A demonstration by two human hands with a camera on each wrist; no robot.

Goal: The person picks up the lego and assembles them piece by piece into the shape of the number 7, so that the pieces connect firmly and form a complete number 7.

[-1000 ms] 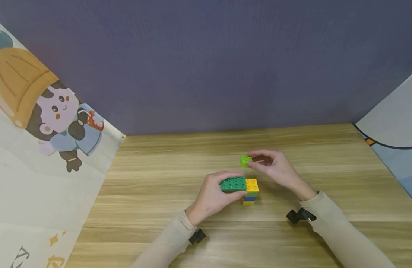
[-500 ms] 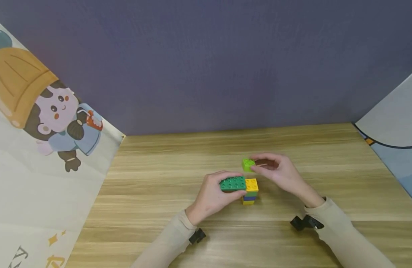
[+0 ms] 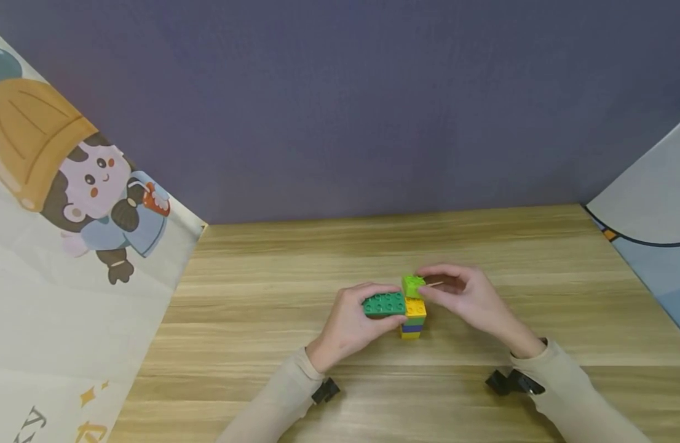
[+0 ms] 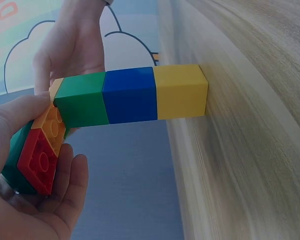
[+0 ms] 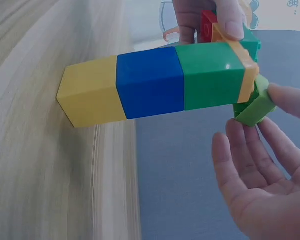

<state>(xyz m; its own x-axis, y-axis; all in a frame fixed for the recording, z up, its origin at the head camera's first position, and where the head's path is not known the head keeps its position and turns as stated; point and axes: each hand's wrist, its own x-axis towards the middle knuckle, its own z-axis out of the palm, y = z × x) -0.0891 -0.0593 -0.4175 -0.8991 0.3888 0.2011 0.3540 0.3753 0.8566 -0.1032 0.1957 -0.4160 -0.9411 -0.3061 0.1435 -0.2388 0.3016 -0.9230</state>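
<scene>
A tower of yellow [image 4: 181,92], blue [image 4: 130,95] and green [image 4: 81,100] blocks stands upright on the table. On top lies a thin yellow-orange brick [image 3: 415,307] that juts out to the left. Beside its overhanging part is a red brick [image 4: 31,159], seen from below in the left wrist view. A dark green brick [image 3: 385,304] lies over these two. My left hand [image 3: 348,323] grips the dark green brick between thumb and fingers. Just behind the tower's top, my right hand [image 3: 467,295] pinches a lime green brick [image 3: 413,285], tilted in the right wrist view [image 5: 257,107].
The wood-grain table [image 3: 262,277] ends at a dark blue-grey panel [image 3: 340,111] at the back. A printed sheet with a cartoon figure [image 3: 107,178] borders the left side. Another printed sheet [image 3: 655,197] is at the right.
My right hand has brought the lime green brick nearer to me and slightly right, up to the tower's top. My left hand keeps its grip on the dark green brick and has hardly moved.
</scene>
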